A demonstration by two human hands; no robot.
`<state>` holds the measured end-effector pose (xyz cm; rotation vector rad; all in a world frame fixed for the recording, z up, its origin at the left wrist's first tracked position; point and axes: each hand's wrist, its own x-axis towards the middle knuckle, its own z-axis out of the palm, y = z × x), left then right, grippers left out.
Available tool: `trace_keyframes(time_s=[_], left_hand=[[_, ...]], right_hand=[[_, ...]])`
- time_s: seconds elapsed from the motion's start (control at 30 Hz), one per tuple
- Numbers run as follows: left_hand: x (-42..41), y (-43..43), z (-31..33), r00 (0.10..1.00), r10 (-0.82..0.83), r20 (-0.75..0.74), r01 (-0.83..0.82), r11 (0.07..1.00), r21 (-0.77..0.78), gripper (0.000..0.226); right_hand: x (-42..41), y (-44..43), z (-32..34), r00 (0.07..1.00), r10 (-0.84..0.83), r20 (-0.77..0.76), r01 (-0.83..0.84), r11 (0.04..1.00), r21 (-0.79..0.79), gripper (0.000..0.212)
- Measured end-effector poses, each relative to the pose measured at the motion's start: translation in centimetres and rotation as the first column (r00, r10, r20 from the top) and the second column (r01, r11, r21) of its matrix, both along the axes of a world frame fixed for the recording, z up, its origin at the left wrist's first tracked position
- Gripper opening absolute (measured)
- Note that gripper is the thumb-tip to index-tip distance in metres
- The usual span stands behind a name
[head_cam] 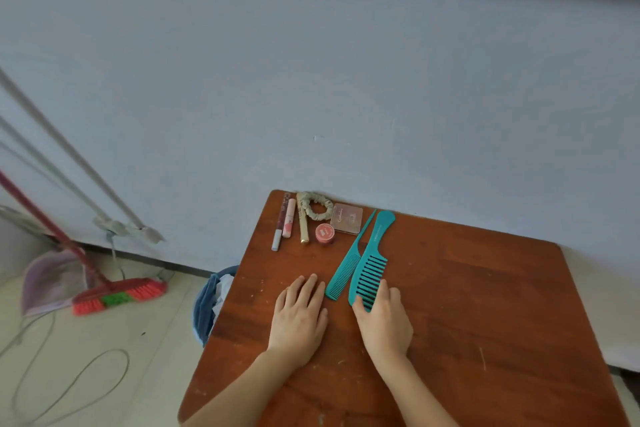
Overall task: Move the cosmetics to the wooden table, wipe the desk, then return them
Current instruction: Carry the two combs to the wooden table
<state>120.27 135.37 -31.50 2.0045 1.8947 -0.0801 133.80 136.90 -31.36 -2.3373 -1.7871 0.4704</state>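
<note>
Left hand [299,317] flat on table [485,288], fingers straight, holding nothing | right hand [385,321] flat, fingertips resting on wide comb [372,263] | fine comb [346,270] alongside.

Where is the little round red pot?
In the head view, the red pot sits near the far left corner of the wooden table, between the gold tube and the pink palette, in front of the scrunchie.

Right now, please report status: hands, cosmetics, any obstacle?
Left hand flat on wooden table. Right hand rests on wide-tooth comb. Cosmetics lined up at far edge. Nothing in the way.
</note>
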Motion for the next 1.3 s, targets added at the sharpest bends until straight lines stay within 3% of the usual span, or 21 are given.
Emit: trace_keyframes(time_s=[0.3, 0.4, 0.53, 0.63, 0.77, 0.93, 1.2, 1.3], left_hand=[[-1.7, 0.3, 0.0, 0.991, -0.127, 0.039, 0.129, 0.991, -0.030, 0.052], [-2.5, 0.6, 0.2, 0.978, -0.193, 0.079, 0.196, 0.980, -0.028, 0.054], [-4.5, 1.4, 1.4, 0.928, -0.286, 0.240, 0.306, 0.951, -0.047, 0.059], [-5.4, 1.1, 2.3, 0.875, -0.414, 0.249, 0.423, 0.906, 0.019, 0.060], [-3.9, -2.1, 3.7, 0.744, -0.612, 0.269, 0.592, 0.790, 0.158, 0.058], [-0.6, -7.7, 5.6, 0.508, -0.811, 0.289, 0.817, 0.560, 0.135, 0.057], [2.5, -17.8, 5.6, 0.206, -0.960, 0.188, 0.956, 0.239, 0.170, 0.056], [3.3, -23.6, 5.5, 0.075, -0.984, 0.164, 0.983, 0.100, 0.155, 0.062]], right_hand=[[-0.6, -2.7, 0.9, 0.999, -0.010, 0.034, 0.009, 0.999, 0.039, 0.055], [-1.6, -3.9, 1.7, 0.997, -0.077, 0.028, 0.075, 0.995, 0.073, 0.053], [-3.1, -6.7, 2.8, 0.981, -0.194, 0.026, 0.189, 0.972, 0.138, 0.052], [-4.2, -9.7, 3.5, 0.950, -0.308, 0.040, 0.297, 0.939, 0.171, 0.053], [-4.8, -15.9, 3.4, 0.883, -0.467, 0.053, 0.448, 0.870, 0.206, 0.050], [-4.2, -24.7, 3.1, 0.763, -0.635, 0.117, 0.594, 0.761, 0.260, 0.046], [-6.4, -38.7, 2.7, 0.542, -0.800, 0.257, 0.746, 0.599, 0.291, 0.047], [-8.4, -45.1, 2.5, 0.447, -0.851, 0.277, 0.811, 0.516, 0.275, 0.057]])
